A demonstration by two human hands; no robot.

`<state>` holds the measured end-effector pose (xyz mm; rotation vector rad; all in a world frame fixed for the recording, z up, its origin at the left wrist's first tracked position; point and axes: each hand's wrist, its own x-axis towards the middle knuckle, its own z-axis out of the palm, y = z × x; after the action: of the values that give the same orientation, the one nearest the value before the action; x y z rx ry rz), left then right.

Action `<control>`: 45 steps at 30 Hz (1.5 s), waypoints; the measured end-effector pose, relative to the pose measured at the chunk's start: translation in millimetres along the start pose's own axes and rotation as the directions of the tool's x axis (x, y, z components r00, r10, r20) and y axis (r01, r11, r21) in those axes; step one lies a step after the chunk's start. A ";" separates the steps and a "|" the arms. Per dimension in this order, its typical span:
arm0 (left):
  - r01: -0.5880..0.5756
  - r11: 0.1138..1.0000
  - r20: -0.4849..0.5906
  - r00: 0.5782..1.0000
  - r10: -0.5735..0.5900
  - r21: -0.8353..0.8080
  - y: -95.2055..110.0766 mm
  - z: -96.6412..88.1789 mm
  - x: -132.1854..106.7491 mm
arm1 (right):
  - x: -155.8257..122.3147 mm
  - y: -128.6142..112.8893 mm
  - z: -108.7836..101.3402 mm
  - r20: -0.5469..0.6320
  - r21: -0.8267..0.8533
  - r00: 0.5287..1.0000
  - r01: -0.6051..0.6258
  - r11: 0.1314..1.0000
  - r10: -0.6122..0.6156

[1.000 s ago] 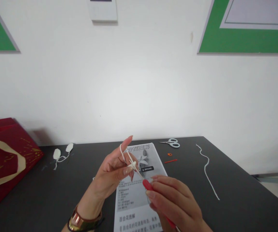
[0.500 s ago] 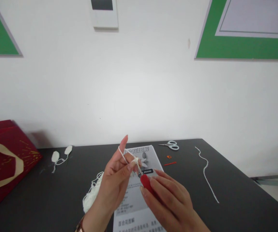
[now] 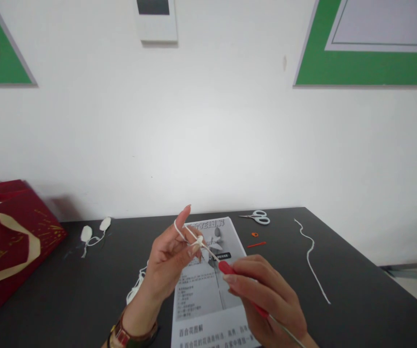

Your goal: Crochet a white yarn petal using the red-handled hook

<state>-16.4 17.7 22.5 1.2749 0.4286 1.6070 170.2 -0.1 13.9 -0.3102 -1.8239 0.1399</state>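
Between thumb and fingers, my left hand (image 3: 170,261) pinches a small piece of white crochet work (image 3: 198,241). White yarn (image 3: 180,230) loops around its raised index finger. My right hand (image 3: 270,290) grips the red handle of a crochet hook (image 3: 226,267), whose thin metal shaft reaches up-left to the crochet work. The hook's tip is hidden in the stitches. Behind my left wrist, part of a white yarn ball (image 3: 136,288) shows. Under both hands lies a printed pattern sheet (image 3: 197,316) with a flower picture.
Light-blue scissors (image 3: 260,217), an orange stitch marker (image 3: 254,234) and a red needle (image 3: 257,244) lie right of the sheet. Further right is a loose white yarn strand (image 3: 310,249). Two white crocheted pieces (image 3: 86,234) and a dark red gift bag (image 3: 16,251) are at left.
My right hand has turned and shifted right and down, showing more of the hook's shaft and handle. My left hand has moved slightly left, still pinching the crochet work.
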 end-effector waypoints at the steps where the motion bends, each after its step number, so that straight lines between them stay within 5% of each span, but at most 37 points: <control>1: 0.020 1.000 0.016 1.000 -0.020 -0.014 -0.1 -0.8 0.2 | 0.8 0.8 0.1 -0.015 0.051 0.999 -0.037 0.998 0.038; 8: 0.146 0.983 0.050 0.989 -0.141 -0.108 -0.2 -2.1 -0.4 | 4.5 6.6 -4.4 -0.095 0.347 0.948 -0.253 0.903 0.302; 14: 0.223 0.957 0.082 0.974 -0.211 -0.184 0.8 2.0 -2.5 | 8.1 11.5 -3.0 -0.131 0.591 0.830 -0.374 0.715 0.542; 17: 0.238 0.954 0.100 0.970 -0.223 -0.181 -1.6 2.7 -3.6 | 9.8 16.7 -1.4 -0.088 0.730 0.734 -0.412 0.545 0.673; 22: 0.201 0.972 0.103 0.977 -0.189 -0.125 -7.4 4.8 -3.8 | 11.6 24.6 5.0 0.152 0.871 0.498 -0.476 0.123 0.854; 26: 0.190 0.976 0.051 0.981 -0.185 -0.111 -9.9 10.2 -5.4 | 11.2 24.2 10.2 0.253 0.872 0.427 -0.490 -0.013 0.868; 33: 0.155 0.982 -0.098 0.981 -0.166 -0.110 -16.5 19.7 -8.7 | 10.5 20.0 14.9 0.118 0.872 0.505 -0.464 0.154 0.855; 37: 0.112 0.994 -0.204 0.973 -0.111 -0.005 -21.9 24.4 -11.1 | 4.9 16.1 16.9 -0.093 0.736 0.595 -0.499 0.458 0.798; 40: 0.102 0.994 -0.308 0.948 -0.086 0.038 -21.7 30.2 -13.2 | -0.3 11.6 15.6 -0.208 0.424 0.803 -0.441 0.791 0.559; 42: 0.131 0.990 -0.366 0.921 -0.138 -0.044 -18.2 33.8 -13.6 | -3.0 9.9 13.8 -0.153 0.153 0.951 -0.248 0.957 0.271; 45: 0.189 0.925 -0.340 0.890 -0.304 -0.330 -9.7 35.6 -12.2 | -4.9 10.3 12.0 0.020 -0.089 0.995 0.095 0.991 -0.093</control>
<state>18.7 1.2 22.3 0.6489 0.5531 1.6266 161.3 9.2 3.5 -0.2865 -1.8597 -0.0060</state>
